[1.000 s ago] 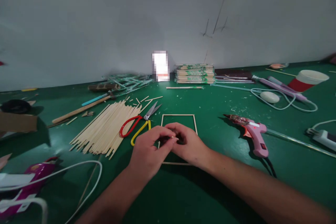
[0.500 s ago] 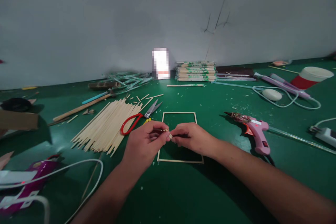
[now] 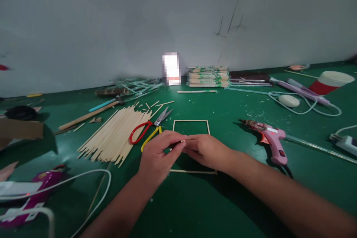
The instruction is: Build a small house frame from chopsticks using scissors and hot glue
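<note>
Short stick point(image 3: 182, 141): a tiny pale piece of wood held just above the near half of the frame; only its blunt end shows between the fingertips.
Left hand point(image 3: 156, 156): thumb and forefinger pressed together on the short stick, the other fingers curled under.
Right hand point(image 3: 206, 150): fingertips closed on the same piece from the other side, touching the left hand's tips.
Frame point(image 3: 190, 120): four thin wooden sticks joined into a closed rectangle, flat on the table, partly hidden under both hands.
Done, as it looks: the rectangle has all four sides and square corners.
Left, as it looks: nothing spans the inside of the frame, and the short stick is not set on it.
Pile of sticks point(image 3: 117, 135): long, straight, pale and smooth, fanned out just left of the frame.
Scissors point(image 3: 147, 130): metal blades, one red and one yellow loop handle, lying between the pile and the frame.
Glue gun point(image 3: 267, 137): pink plastic with a crusted nozzle, lying on its side, well to the right.
Table point(image 3: 223, 200): dark green, slightly glossy, scattered with pale chips and offcuts.
</note>
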